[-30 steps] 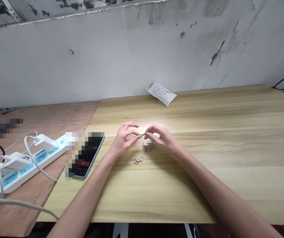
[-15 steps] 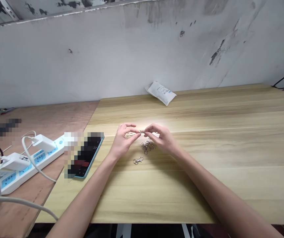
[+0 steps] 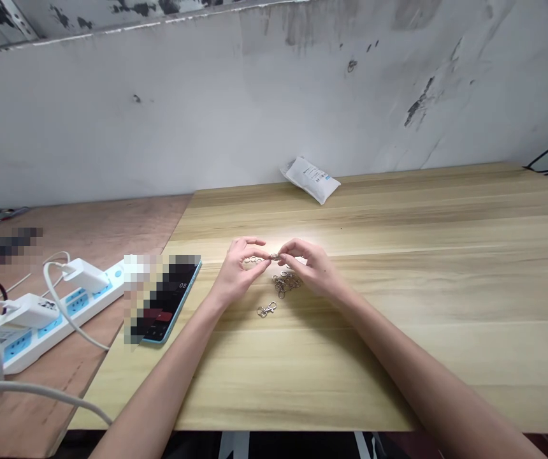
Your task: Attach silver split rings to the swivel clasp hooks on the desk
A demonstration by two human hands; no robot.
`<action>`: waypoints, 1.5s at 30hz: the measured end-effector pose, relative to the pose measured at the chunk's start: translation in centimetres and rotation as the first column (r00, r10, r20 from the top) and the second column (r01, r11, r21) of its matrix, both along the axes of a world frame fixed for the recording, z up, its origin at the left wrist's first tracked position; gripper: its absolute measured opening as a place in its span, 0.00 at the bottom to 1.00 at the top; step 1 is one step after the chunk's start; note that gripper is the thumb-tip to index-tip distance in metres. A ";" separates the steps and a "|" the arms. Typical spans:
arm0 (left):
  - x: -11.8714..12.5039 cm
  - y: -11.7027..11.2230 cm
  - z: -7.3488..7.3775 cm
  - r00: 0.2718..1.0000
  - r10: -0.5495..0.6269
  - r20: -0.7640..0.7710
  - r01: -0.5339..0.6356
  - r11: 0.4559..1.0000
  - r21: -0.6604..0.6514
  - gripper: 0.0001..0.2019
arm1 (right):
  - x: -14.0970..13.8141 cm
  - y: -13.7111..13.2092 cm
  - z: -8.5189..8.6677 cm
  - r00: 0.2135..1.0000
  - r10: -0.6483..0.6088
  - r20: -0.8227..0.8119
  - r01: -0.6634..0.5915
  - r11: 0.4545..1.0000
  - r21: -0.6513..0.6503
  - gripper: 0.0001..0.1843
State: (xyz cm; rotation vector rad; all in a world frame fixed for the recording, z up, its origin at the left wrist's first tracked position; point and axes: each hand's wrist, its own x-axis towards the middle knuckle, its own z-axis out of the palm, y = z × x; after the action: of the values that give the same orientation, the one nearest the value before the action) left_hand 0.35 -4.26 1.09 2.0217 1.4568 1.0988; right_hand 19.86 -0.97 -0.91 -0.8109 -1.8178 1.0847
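Note:
Over the wooden table, my left hand (image 3: 238, 271) pinches a small silvery metal ring (image 3: 273, 257) between thumb and forefinger, its other fingers loosely curled. My right hand (image 3: 313, 264) faces it, thumb and forefinger closed on a small metal clasp at the same spot; the fingertips hide most of it. Below the hands lies a little pile of metal lobster clasps (image 3: 284, 282). Nearer to me rests a lobster clasp with a ring on it (image 3: 267, 310). Several loose metal rings (image 3: 253, 260) lie behind my left fingers, partly covered.
A white plastic packet (image 3: 311, 180) lies at the back against the wall. To the left are a phone (image 3: 171, 299) with its screen lit and a white power strip (image 3: 71, 312) with chargers and cables. A lower brownish board (image 3: 125, 229) adjoins the table.
Both hands stay nearly in place. The metal piece between the fingertips has turned slightly, and the fingertips hold it a little differently.

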 end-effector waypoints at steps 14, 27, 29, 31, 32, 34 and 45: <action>-0.1 0.2 -0.2 0.997 -0.028 0.068 0.032 0.998 -0.057 0.04 | -0.2 0.0 0.1 0.995 0.043 -0.087 -0.054 0.990 -0.128 0.09; 0.1 0.2 -0.2 0.992 0.008 -0.123 -0.007 1.000 0.006 0.03 | -0.2 0.2 0.1 0.993 -0.086 -0.085 0.069 0.981 -0.182 0.06; 0.0 0.2 -0.3 0.986 0.042 -0.163 -0.034 0.998 0.049 0.03 | -0.3 0.4 -0.1 0.994 -0.072 -0.082 0.056 0.983 -0.176 0.07; 0.0 0.2 -0.3 0.976 0.083 -0.203 -0.064 0.993 0.096 0.03 | -0.5 0.4 -0.2 0.996 -0.021 -0.082 0.003 0.976 -0.219 0.08; 0.0 0.2 -0.4 0.970 0.097 -0.221 -0.072 0.990 0.121 0.03 | -0.6 0.3 -0.3 0.995 0.009 -0.095 -0.033 0.965 -0.261 0.08; 0.1 0.1 -0.4 0.960 0.121 -0.251 -0.077 0.981 0.180 0.03 | -0.9 0.0 -0.3 0.987 0.067 -0.144 -0.115 0.929 -0.352 0.07; -2.2 1.0 -1.0 0.824 0.232 -0.517 -0.102 0.958 0.268 0.04 | 1.9 1.7 0.0 0.915 -0.244 0.321 0.198 0.965 0.170 0.08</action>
State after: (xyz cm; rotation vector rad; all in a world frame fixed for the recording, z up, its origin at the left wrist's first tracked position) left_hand -1.86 -3.25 0.07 2.5586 1.8862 0.8119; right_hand 21.76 0.77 -0.95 -1.1471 -1.9978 0.6978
